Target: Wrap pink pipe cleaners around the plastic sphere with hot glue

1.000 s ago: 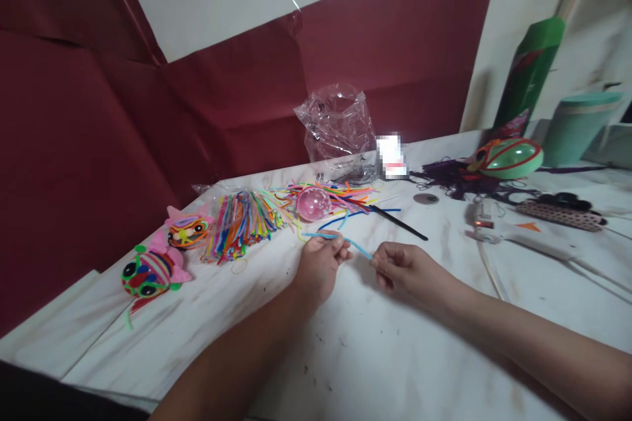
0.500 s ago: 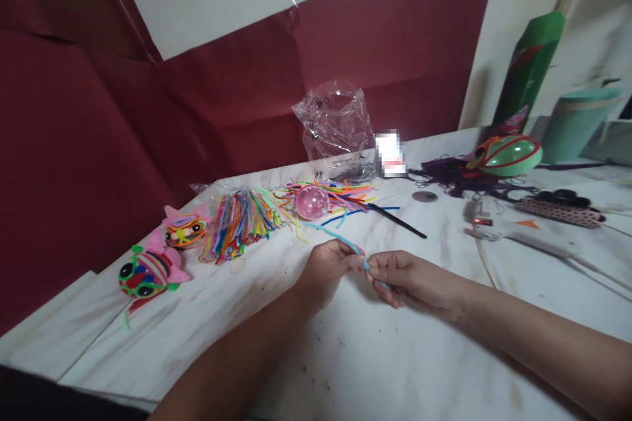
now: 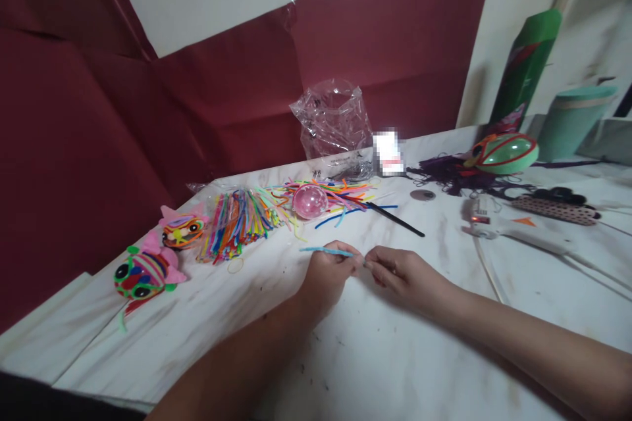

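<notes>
A light blue pipe cleaner (image 3: 316, 250) runs across the top of my left hand (image 3: 330, 273), whose fingers are closed on it. My right hand (image 3: 397, 271) is just to the right, thumb and forefinger pinched on what looks like the other end of the same pipe cleaner. The fingertips of both hands almost meet above the table. Beyond them lie a pink clear ball (image 3: 310, 202) and a bundle of coloured pipe cleaners (image 3: 241, 223) partly in a clear bag.
Two decorated fish-like figures (image 3: 143, 275) sit at the left. A black stick (image 3: 395, 219) lies ahead, with a white glue gun (image 3: 518, 233) and its cord at the right. Behind stand a clear plastic bag (image 3: 336, 122), a green box (image 3: 526, 72) and a green bin (image 3: 573, 122).
The blue pipe cleaner has gone from slanting down through both hands to lying nearly level over my left hand. Its loose tail below my right hand no longer shows.
</notes>
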`<state>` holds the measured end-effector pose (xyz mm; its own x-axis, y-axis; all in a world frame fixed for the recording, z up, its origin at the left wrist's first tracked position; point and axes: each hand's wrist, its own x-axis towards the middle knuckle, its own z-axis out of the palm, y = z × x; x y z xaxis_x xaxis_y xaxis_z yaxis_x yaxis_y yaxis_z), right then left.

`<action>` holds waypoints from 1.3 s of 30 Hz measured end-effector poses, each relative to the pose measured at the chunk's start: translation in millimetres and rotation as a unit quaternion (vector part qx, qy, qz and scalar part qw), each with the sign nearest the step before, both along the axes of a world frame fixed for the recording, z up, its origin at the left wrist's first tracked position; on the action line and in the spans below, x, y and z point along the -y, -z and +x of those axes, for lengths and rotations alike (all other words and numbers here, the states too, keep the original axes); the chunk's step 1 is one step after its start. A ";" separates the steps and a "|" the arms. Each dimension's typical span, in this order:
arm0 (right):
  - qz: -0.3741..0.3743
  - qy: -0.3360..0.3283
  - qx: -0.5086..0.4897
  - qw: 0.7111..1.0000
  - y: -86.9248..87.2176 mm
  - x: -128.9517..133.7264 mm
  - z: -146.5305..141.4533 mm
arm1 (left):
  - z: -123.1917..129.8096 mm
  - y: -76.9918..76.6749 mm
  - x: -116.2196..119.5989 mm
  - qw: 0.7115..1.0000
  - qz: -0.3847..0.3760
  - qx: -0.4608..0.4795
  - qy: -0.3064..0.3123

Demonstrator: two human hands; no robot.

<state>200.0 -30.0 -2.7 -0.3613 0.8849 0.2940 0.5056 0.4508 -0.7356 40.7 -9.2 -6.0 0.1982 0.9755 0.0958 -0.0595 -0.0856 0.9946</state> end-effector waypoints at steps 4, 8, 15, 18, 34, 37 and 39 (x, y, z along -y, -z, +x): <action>0.046 -0.029 0.030 0.998 -0.8 1.9 5.0 | -6.8 -0.7 -2.6 0.999 -0.008 -0.011 0.053; 0.002 -0.107 0.011 0.994 -4.6 1.9 7.6 | -14.2 -4.1 -5.9 0.987 -0.056 -0.010 0.148; -0.086 -0.093 0.032 0.991 -6.1 0.2 8.9 | -17.6 -13.7 -7.8 0.991 -0.012 -0.071 0.111; -0.141 -0.116 0.037 0.983 -5.9 0.2 9.8 | -18.6 -17.3 -6.9 0.989 -0.013 -0.081 0.125; -0.103 -0.055 0.038 0.992 -10.6 -9.4 18.2 | -24.5 -2.3 -25.2 1.000 0.022 0.018 0.005; -0.107 -0.034 0.043 0.993 -10.2 -11.7 18.4 | -26.5 -4.3 -29.2 1.000 0.012 0.024 0.009; -0.069 0.005 0.054 0.996 -8.2 -11.9 16.6 | -26.3 -6.2 -29.1 1.000 0.009 0.022 0.001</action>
<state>216.6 -18.1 5.5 -0.3761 0.9176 0.1287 0.5890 0.3440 -0.7313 14.4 19.9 0.2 0.1962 0.9729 0.1225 -0.1031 -0.1037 0.9892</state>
